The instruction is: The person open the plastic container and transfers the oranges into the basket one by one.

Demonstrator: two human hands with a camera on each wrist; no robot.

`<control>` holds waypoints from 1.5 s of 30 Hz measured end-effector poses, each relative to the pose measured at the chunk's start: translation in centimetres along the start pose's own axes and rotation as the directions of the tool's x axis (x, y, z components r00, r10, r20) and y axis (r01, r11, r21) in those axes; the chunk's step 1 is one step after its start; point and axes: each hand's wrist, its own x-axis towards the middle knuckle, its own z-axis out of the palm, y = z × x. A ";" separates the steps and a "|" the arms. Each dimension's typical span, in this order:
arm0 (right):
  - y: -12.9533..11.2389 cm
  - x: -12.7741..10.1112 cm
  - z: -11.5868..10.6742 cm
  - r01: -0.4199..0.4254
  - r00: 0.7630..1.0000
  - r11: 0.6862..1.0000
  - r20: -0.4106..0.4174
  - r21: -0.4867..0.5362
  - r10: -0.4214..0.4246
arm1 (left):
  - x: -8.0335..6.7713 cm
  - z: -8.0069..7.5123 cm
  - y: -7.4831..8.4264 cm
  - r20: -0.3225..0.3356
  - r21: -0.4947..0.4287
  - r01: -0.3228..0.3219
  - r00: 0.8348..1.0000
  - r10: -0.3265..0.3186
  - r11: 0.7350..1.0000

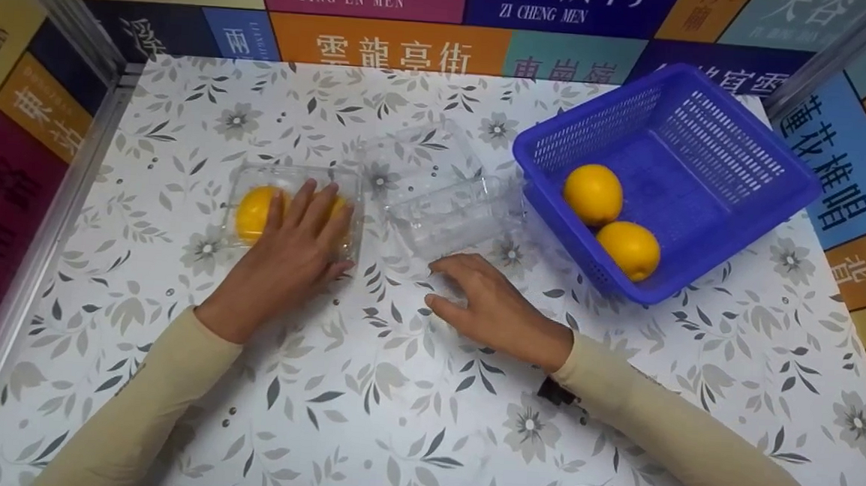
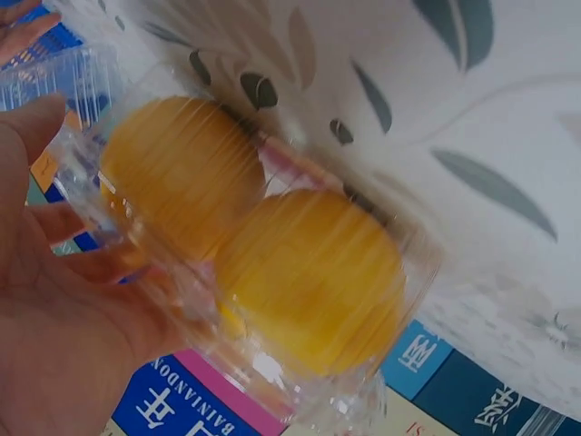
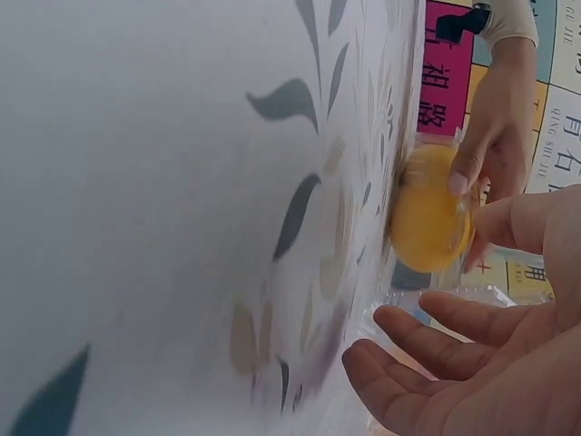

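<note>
left hand [image 1: 293, 253] flat on top of the closed clear plastic clamshell box [image 1: 296, 208], fingers straight and spread over the lid, pressing rather than gripping, with two yellow lemons [image 2: 259, 232] side by side inside, box sitting left of centre on the floral-patterned white table [image 1: 393, 406]. right hand [image 1: 493, 307] hovering low over the table just in front of an open, empty clear plastic clamshell box [image 1: 443, 198], fingers loosely curled, holding nothing. off to the right, a blue perforated plastic basket [image 1: 710, 140] touching that empty box, with two more yellow lemons [image 1: 611, 220] lying together inside.
</note>
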 end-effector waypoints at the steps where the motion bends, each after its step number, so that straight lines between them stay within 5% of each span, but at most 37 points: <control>1: -0.1 0.2 0.2 -0.004 1.000 1.000 0.007 0.013 0.004 | 0.1 -0.2 0.0 0.009 -0.007 -0.003 1.000 0.003 1.000; 16: -1.5 2.8 3.1 -0.019 0.999 0.974 0.050 0.226 0.008 | 0.2 -1.2 -0.7 0.100 -0.131 0.018 0.995 -0.005 0.991; 21: -2.1 3.9 4.3 -0.049 0.995 0.923 0.094 0.382 0.013 | 0.2 -1.2 -0.8 0.084 -0.140 0.011 0.996 0.001 0.990; 27: -2.6 4.9 5.0 -0.127 0.988 0.883 0.137 0.452 0.072 | 0.3 -1.2 -0.8 0.106 -0.189 0.038 0.994 -0.018 0.981; 31: -2.8 5.7 5.3 -0.190 0.980 0.828 0.153 0.528 0.128 | 0.4 -1.2 -0.9 0.111 -0.193 0.037 0.994 -0.016 0.981; 45: -3.3 8.0 7.2 -0.125 0.986 0.667 0.015 0.735 0.168 | 0.4 -1.1 -0.9 0.086 -0.214 0.033 0.996 -0.015 0.976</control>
